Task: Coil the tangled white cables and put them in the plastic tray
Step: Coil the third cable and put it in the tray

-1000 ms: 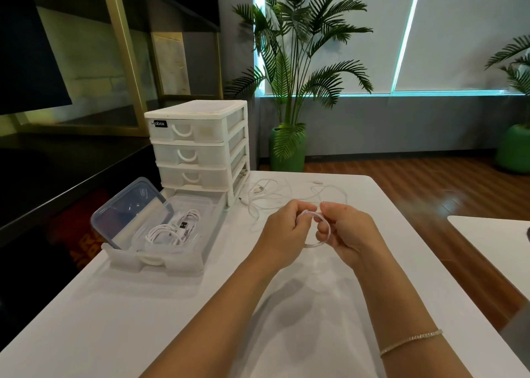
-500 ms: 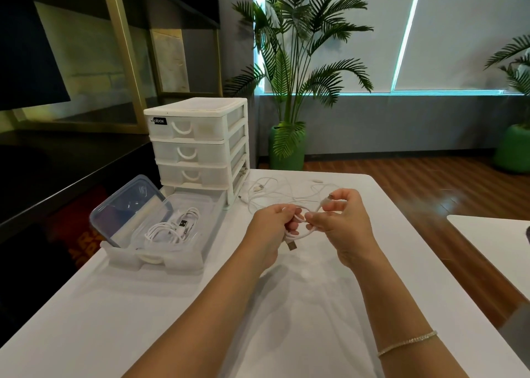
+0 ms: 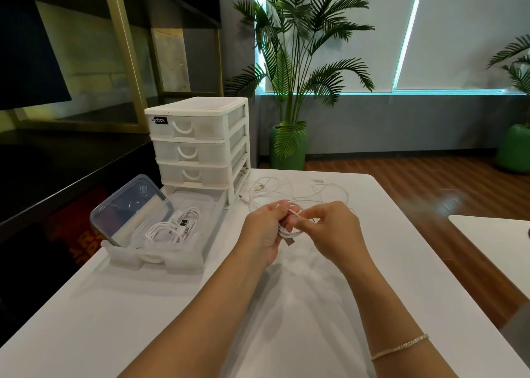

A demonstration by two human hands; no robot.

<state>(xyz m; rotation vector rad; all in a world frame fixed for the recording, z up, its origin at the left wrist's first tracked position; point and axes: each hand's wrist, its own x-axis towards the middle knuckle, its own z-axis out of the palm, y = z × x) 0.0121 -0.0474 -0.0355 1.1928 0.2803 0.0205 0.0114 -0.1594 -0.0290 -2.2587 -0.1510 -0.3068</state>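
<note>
Both hands meet over the middle of the white table. My left hand grips a small coil of white cable, whose metal plug hangs below the fingers. My right hand pinches the loose end of that cable against the coil. Behind the hands lies a tangle of loose white cables. To the left, a pulled-out translucent plastic tray holds coiled white cables.
A white three-drawer plastic cabinet stands at the table's far left, just behind the tray. A clear lid leans on the tray's left wall. A second white table is at the right, with potted plants beyond.
The open cable loop between my hands has been drawn into a tighter coil. My right hand has shifted from holding the loop to pinching the cable end at the coil.
</note>
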